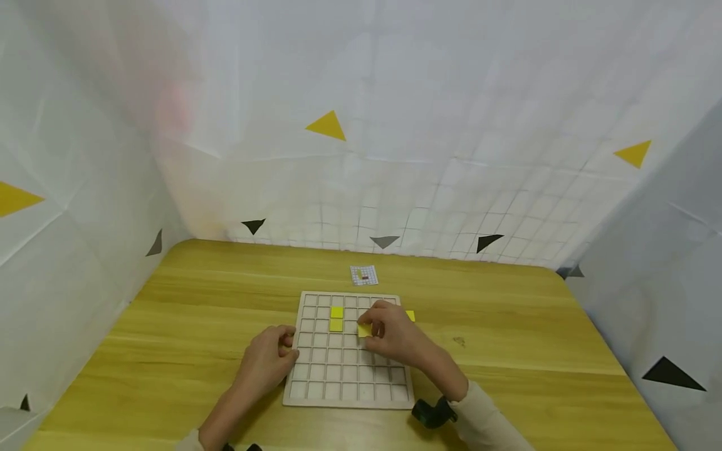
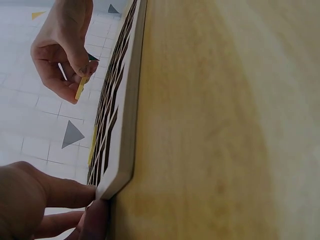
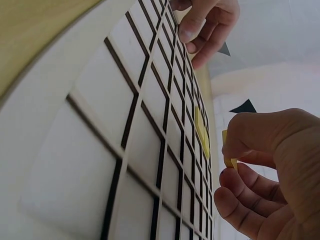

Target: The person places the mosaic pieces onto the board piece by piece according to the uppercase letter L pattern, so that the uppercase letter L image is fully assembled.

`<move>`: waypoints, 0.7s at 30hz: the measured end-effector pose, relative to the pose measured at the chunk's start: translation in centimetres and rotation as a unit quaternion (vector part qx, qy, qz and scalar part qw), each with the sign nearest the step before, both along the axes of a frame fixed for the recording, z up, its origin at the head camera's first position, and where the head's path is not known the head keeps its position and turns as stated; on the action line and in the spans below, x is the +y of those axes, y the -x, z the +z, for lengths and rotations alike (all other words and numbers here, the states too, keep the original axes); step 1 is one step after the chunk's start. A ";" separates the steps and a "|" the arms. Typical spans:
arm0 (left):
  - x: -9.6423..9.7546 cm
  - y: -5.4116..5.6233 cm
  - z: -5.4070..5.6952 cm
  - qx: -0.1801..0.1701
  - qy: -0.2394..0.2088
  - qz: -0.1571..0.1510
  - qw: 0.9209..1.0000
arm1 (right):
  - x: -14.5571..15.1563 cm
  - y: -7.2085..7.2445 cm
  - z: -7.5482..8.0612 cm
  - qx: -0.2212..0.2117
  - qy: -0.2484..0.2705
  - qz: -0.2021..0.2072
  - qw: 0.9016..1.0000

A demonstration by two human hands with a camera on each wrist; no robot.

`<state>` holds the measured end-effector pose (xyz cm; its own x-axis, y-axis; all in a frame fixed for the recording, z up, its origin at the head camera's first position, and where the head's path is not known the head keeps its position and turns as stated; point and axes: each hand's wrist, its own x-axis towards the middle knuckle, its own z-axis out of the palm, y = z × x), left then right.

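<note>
A pale grid board [image 1: 327,374] lies flat on the wooden table. Two yellow square tiles [image 1: 336,318] sit in adjoining cells of its upper left part, one above the other. My right hand [image 1: 393,332] pinches another yellow tile [image 1: 365,330] between thumb and fingertips, over the board's middle right. In the right wrist view this held tile [image 3: 230,163] shows nearly edge-on, apart from the grid. My left hand [image 1: 265,358] holds the board's left edge; thumb and finger touch its rim [image 2: 122,165] in the left wrist view. Some of its fingers are hidden.
A small printed card [image 1: 363,275] with a coloured grid pattern lies behind the board. One more yellow tile [image 1: 410,316] shows at the board's right side, partly behind my right hand. White sheeting [image 1: 395,188] with yellow and dark triangles surrounds the table [image 1: 507,338].
</note>
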<state>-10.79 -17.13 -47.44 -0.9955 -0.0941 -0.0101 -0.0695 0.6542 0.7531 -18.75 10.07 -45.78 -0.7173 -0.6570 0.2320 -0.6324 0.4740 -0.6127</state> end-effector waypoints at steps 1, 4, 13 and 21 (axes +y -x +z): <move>0.0 0.0 0.0 -0.001 -0.001 0.002 1.000 | -0.2 0.0 0.0 -0.001 0.000 0.001 1.000; 0.1 0.0 -0.1 0.000 -0.004 0.004 1.000 | -0.7 -0.1 0.1 -0.004 0.003 0.010 1.000; 0.2 -0.1 0.1 -0.002 -0.007 0.003 1.000 | -1.9 -0.2 -0.3 -0.007 0.007 0.020 1.000; 0.1 -0.1 0.1 0.004 -0.006 0.002 1.000 | -3.3 -0.2 -0.6 -0.028 0.011 0.028 0.999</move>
